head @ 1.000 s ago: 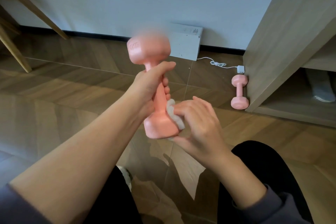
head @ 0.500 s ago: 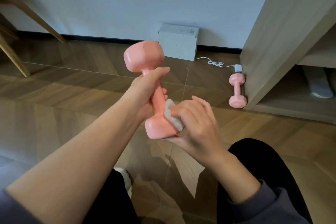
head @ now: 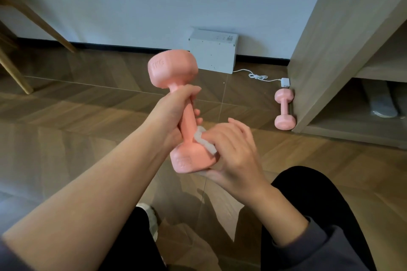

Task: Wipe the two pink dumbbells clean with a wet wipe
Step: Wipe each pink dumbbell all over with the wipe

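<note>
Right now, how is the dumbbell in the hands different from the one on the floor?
The held dumbbell is lifted, gripped by the left hand; the floor dumbbell lies by the cabinet, untouched. The right hand presses a wet wipe on the held dumbbell, not the floor dumbbell. Both are pink.

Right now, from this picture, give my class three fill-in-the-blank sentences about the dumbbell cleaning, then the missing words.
The left hand grips the raised dumbbell by its ____.
The right hand presses the wet wipe against that dumbbell's ____ end.
The other dumbbell lies on the ____ beside the cabinet.
Missing words: handle; lower; floor.
</note>
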